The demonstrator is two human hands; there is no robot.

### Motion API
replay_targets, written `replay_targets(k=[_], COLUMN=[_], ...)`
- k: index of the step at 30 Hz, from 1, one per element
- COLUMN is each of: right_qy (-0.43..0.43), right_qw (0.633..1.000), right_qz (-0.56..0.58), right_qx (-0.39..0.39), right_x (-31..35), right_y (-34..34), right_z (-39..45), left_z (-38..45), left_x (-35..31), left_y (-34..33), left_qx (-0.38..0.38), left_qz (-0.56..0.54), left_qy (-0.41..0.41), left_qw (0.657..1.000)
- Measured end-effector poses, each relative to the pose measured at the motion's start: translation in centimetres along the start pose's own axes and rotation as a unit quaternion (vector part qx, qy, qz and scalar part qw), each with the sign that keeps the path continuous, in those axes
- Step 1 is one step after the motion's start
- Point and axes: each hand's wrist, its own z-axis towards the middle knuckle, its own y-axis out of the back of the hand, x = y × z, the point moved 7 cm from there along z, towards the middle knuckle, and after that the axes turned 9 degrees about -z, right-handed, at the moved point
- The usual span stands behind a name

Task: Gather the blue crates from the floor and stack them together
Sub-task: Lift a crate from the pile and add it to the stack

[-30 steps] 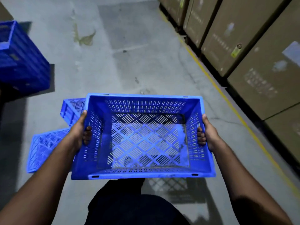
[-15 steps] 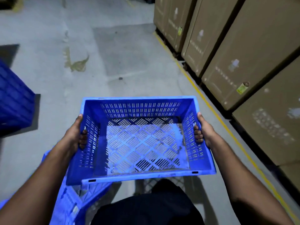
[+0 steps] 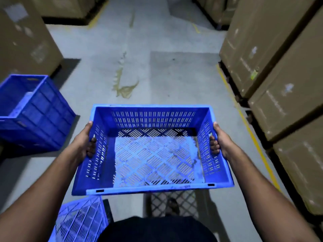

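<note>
The stack of blue crates [image 3: 33, 112] now shows more fully at nine o'clock. The left hand [image 3: 85, 142] and right hand [image 3: 218, 140] grip the slotted blue crate's [image 3: 153, 151] side walls, keeping it level for carrying.

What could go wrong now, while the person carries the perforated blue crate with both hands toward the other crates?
The carried crate blocks the view of the floor ahead; the crate lying by the feet could likely trip the person. The left hand and right hand grip only the side walls, so a tilt might let it slip. The stack of solid-walled crates sits off to the left, so a careless placement may seat it crooked.
</note>
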Motion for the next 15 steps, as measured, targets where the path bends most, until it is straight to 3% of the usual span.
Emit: replay_targets(k=[5,15], right_qy=[0.002,0.04], right_qw=[0.995,0.964], right_qz=[-0.079,-0.212], right_qx=[0.055,0.158], right_x=[12.5,35.7], right_y=[-5.7,-30.5], right_z=[9.1,28.4], left_z=[5.2,20.5], left_x=[-5.2,-17.8], left_y=[2.6,15.7], left_qx=[-0.069,-0.205], left_qz=[-0.065,-0.174], left_qy=[0.008,-0.004], left_qw=[0.995,0.963])
